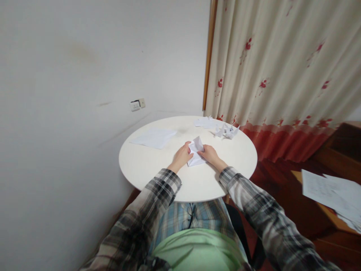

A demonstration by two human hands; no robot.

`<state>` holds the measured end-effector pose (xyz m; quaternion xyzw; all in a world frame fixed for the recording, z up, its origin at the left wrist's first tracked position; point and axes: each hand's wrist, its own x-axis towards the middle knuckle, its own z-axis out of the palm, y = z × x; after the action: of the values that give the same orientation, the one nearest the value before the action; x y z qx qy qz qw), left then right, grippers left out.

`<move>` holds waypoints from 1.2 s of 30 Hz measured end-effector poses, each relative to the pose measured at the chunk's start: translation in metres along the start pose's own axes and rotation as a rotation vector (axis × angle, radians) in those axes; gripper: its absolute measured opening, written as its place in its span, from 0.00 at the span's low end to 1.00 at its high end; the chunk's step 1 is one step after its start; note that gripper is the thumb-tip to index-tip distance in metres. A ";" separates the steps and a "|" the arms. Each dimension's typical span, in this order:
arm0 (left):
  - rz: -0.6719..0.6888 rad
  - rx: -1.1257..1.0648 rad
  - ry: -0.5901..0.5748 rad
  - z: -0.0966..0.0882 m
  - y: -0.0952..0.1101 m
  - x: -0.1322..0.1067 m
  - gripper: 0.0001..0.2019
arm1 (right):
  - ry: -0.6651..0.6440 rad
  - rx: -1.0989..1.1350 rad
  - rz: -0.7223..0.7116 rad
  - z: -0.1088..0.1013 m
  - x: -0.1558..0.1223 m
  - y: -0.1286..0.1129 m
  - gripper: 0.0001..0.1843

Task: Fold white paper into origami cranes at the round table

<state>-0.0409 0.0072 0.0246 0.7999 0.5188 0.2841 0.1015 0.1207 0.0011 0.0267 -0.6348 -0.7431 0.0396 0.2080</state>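
Note:
A partly folded white paper [196, 150] lies at the middle of a round white table [146, 165]. My left hand [182, 154] pinches its left edge, fingers closed on the paper. My right hand [208, 153] holds its right side, fingers curled over the fold. Both hands rest on the tabletop, with plaid sleeves reaching back toward me.
A flat white sheet [154, 137] lies on the table's far left. Folded paper figures [227, 131] and crumpled paper [205, 122] sit at the far edge. A flowered curtain [282, 75] hangs behind; a wall [70, 94] stands left. Papers [329, 192] lie on wooden furniture at right.

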 end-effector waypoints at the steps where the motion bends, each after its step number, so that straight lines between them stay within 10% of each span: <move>1: -0.008 -0.011 -0.006 0.000 0.000 0.000 0.28 | 0.003 0.001 0.000 0.000 0.000 0.000 0.16; 36: -0.265 0.156 0.076 -0.009 -0.001 -0.001 0.10 | 0.054 0.089 -0.232 0.002 0.000 0.000 0.07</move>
<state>-0.0470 0.0051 0.0312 0.7186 0.6437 0.2570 0.0561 0.1196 0.0014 0.0245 -0.5354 -0.8032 0.0312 0.2593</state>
